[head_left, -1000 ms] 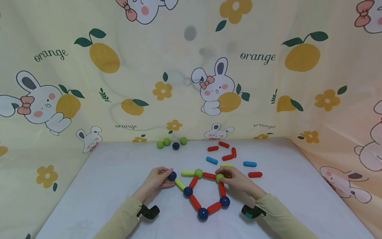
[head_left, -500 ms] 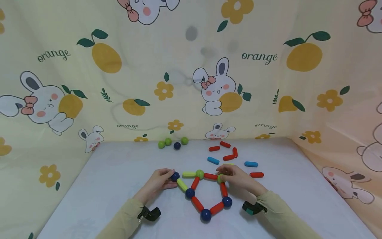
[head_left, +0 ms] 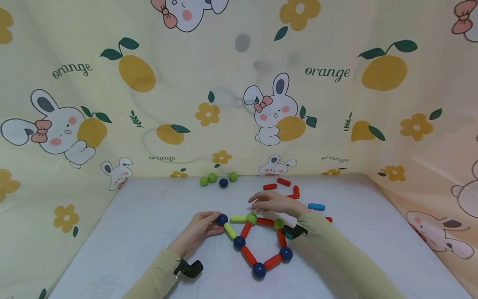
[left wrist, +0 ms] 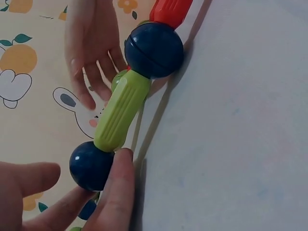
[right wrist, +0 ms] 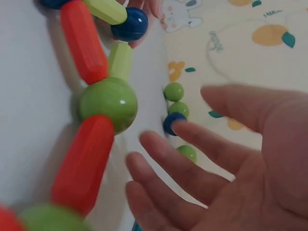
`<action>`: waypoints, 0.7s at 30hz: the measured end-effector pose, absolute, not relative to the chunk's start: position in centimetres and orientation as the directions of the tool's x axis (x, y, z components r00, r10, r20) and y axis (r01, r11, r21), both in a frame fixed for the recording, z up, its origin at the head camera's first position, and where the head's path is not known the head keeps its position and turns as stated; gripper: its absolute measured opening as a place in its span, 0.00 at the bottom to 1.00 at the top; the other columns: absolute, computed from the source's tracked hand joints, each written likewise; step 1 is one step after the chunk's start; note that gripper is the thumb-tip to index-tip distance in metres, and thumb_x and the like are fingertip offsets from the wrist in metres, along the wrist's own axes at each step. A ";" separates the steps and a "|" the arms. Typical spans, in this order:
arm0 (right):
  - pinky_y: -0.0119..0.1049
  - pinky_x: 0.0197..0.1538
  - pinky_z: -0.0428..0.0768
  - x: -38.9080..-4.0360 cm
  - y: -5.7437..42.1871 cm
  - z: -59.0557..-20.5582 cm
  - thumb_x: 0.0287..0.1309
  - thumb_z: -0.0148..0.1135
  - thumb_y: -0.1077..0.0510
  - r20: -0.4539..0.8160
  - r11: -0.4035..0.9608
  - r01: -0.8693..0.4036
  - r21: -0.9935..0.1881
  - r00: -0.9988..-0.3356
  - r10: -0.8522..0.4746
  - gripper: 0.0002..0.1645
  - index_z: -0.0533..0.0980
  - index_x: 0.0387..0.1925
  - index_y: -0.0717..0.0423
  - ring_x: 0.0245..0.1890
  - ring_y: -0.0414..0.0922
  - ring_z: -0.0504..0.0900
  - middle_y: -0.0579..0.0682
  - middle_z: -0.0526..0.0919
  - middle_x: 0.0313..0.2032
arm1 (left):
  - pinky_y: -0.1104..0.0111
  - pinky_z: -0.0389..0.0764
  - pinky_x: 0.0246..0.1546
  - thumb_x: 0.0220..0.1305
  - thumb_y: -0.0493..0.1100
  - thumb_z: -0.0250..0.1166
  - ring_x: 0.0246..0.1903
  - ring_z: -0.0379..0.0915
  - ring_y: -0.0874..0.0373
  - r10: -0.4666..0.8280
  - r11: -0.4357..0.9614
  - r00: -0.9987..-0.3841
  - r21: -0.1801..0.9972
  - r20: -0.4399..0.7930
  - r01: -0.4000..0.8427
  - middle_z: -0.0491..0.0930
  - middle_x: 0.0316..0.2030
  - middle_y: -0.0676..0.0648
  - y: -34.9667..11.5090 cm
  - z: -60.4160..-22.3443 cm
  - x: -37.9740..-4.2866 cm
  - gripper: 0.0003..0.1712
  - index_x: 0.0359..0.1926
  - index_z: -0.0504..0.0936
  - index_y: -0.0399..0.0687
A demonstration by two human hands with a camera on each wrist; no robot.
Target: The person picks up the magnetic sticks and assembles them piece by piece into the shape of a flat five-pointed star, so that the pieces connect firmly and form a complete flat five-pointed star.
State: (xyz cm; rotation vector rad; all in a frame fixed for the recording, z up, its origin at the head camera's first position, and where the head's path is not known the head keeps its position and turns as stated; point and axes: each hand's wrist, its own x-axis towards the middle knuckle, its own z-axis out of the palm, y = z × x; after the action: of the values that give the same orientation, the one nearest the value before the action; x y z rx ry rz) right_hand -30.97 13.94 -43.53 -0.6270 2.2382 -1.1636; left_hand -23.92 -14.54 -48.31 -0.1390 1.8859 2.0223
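Observation:
In the head view, my left hand [head_left: 199, 230] holds a dark blue ball [head_left: 222, 219] at its fingertips. A yellow-green rod [head_left: 230, 231] joins this ball to another blue ball [head_left: 239, 243] on a five-sided ring of red rods [head_left: 248, 256] and balls. A second yellow-green rod [head_left: 238, 218] points left from the ring's far green ball [head_left: 252, 219]. My right hand [head_left: 274, 202] hovers behind the ring, holding nothing; in the right wrist view its fingers [right wrist: 202, 168] are spread apart. Its wrist camera partly covers the ring's right green ball [head_left: 278, 224].
At the back of the white table [head_left: 160, 207] lie several loose green balls [head_left: 212, 177] and a blue ball [head_left: 223, 182]. Loose red rods [head_left: 284, 182] and a blue rod [head_left: 316, 207] lie at the back right. A printed curtain [head_left: 224, 83] stands behind.
My right hand has left the ring's right green ball and moved left and away from me, its forearm now over the ring's right side. My left hand keeps its hold on the blue ball.

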 end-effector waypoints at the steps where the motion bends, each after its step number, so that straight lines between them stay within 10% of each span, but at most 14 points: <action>1: 0.46 0.55 0.76 -31.2 13.6 -43.6 0.65 0.57 0.49 -0.258 0.518 -0.150 -0.842 -0.731 -0.632 0.24 0.73 0.60 0.54 0.49 0.51 0.77 0.49 0.80 0.48 | 0.61 0.81 0.46 0.73 0.44 0.52 0.40 0.81 0.52 0.201 -0.030 -0.927 0.943 -0.318 -0.331 0.77 0.49 0.36 -14.5 -48.3 -23.9 0.24 0.60 0.69 0.29; 21: 0.40 0.51 0.75 -32.9 9.0 -45.0 0.64 0.58 0.62 -0.348 0.520 -0.143 -0.842 -0.593 -0.726 0.15 0.79 0.51 0.53 0.46 0.47 0.77 0.48 0.82 0.44 | 0.61 0.81 0.45 0.69 0.42 0.58 0.39 0.80 0.52 0.204 0.011 -0.937 0.958 -0.282 -0.286 0.76 0.49 0.37 -14.6 -48.3 -24.0 0.23 0.59 0.71 0.31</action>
State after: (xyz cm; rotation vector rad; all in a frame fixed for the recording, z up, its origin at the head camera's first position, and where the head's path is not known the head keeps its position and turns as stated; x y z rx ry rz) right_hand -32.87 9.00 -45.02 -0.7056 2.0495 -1.0478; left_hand -23.96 -14.58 -48.35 -0.0848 1.9538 1.9914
